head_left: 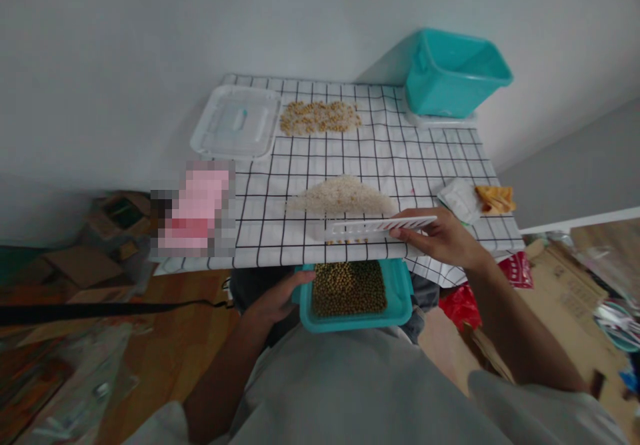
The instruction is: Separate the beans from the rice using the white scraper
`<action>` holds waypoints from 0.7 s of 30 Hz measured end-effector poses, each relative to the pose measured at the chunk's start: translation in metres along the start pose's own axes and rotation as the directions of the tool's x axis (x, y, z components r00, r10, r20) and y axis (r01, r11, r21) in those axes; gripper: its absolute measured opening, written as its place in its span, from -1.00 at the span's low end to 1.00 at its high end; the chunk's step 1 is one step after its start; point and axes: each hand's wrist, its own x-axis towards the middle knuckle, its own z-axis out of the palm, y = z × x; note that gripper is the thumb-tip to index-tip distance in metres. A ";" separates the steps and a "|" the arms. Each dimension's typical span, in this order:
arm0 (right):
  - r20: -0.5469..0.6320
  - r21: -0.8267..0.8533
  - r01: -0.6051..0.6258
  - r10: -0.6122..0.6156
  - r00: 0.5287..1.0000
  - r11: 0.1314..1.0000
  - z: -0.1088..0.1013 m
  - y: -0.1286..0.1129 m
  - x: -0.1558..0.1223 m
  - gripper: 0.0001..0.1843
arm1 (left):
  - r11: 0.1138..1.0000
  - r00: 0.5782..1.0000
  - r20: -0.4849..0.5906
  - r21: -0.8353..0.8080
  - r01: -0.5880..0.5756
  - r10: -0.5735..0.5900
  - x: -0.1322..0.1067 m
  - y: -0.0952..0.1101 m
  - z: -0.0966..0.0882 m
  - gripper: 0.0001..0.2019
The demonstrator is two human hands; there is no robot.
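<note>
My right hand [445,238] grips one end of a white slotted plastic piece [383,225], held on edge along the front of the table. Just on the near side of it lie a few yellow beans [345,241]. Beyond it spreads a heap of rice [345,195]. My left hand [280,298] is closed on the left side of a teal tub [350,325], which sits by my lap under the table's front edge. Inside the tub are many beans [350,292], yellowish and dark green. The left fingers are partly hidden by the rim.
A checked cloth [385,158] covers the table. Toward the back are a clear plastic lid [237,122], a patch of rice mixed with beans [320,117] and a teal bin [455,75]. White and orange packets [460,200] lie right; a blurred pink item [197,205] lies left.
</note>
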 end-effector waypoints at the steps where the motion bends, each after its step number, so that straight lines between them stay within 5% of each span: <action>1: 0.010 -0.009 0.009 -0.009 1.000 1.000 -0.001 0.000 0.000 -0.77 | 1.000 1.000 -0.003 0.003 0.000 0.000 0.000 0.001 0.000 -0.69; 10: 0.012 -0.005 0.038 -0.038 0.999 0.999 0.003 -0.006 -0.007 -0.74 | 1.000 1.000 0.000 0.002 -0.010 0.010 -0.003 0.006 0.006 -0.70; 16: 0.112 0.106 0.018 -0.030 0.993 0.994 0.008 -0.019 -0.026 -0.73 | 1.000 1.000 0.011 -0.019 0.019 -0.019 0.001 0.004 0.003 -0.68; 21: -0.180 0.024 -0.042 0.046 0.983 0.999 0.000 -0.009 -0.028 -0.78 | 1.000 1.000 -0.013 -0.014 0.013 -0.013 -0.001 0.007 0.005 -0.71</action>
